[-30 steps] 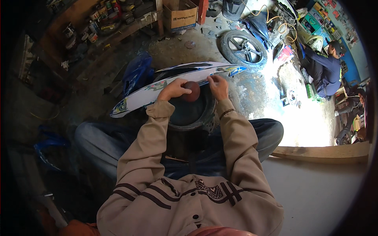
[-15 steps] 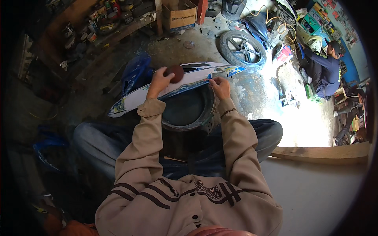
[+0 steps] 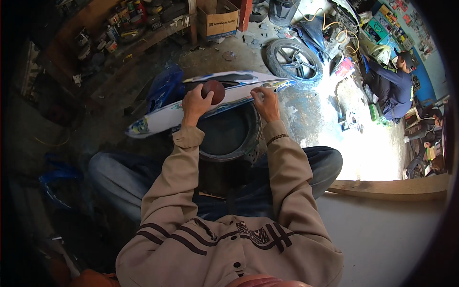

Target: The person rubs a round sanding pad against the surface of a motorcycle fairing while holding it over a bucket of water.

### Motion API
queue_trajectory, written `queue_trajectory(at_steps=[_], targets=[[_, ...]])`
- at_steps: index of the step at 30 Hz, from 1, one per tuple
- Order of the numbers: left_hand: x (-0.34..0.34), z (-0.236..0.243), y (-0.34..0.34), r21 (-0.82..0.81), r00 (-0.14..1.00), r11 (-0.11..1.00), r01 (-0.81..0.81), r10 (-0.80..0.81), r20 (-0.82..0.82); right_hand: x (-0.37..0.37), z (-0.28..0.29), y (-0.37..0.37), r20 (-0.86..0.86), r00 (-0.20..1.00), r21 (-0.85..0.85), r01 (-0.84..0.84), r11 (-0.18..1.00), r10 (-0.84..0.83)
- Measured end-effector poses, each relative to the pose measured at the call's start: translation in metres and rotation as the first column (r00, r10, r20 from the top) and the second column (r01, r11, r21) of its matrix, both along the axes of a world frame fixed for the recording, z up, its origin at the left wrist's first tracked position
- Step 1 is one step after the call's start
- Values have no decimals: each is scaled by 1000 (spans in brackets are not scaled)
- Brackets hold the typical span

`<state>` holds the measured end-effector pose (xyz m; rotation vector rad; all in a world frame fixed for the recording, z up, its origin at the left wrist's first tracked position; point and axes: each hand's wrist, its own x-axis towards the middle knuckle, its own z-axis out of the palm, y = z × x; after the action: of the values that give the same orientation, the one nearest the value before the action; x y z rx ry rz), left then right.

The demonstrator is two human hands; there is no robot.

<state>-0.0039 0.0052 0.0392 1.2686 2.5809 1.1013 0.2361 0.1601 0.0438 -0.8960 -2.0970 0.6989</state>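
Note:
My left hand grips a round reddish-brown pad against the upper part of a long white panel with blue and yellow graphics. The panel lies at a slant above a dark round tub between my bent legs. At the panel's right part, my right hand has its thumb and index finger pinched at the edge. Behind the panel's left half is a glossy blue bodywork piece.
A loose wheel lies beyond the panel. A co-worker sits at the right amid parts. Shelves with cans and a cardboard box stand at the back. A wooden board borders the lower right.
My left hand and the pad moved up and left from a second ago, then slightly right. The panel's left end has shifted up and left. My right hand stays near the edge.

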Motion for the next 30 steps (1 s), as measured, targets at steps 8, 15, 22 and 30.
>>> queue_trajectory(at_steps=[8, 15, 22, 30], targets=[[-41, 17, 0, 49, 972, 979, 200, -205, 112, 2, 31, -4, -2, 1000, 221, -2, 975, 2], [-23, -13, 5, 24, 968, 978, 209, -211, 136, 21, 10, -18, 538, 839, -69, -46, 997, 76], [-27, -4, 12, 364, 846, 931, -6, -190, 498, 23, -8, -30, 558, 829, 22, -59, 998, 36], [-32, -6, 17, 636, 840, 770, -42, -318, 440, 31, 1, -26, 518, 851, -19, -88, 996, 85]])
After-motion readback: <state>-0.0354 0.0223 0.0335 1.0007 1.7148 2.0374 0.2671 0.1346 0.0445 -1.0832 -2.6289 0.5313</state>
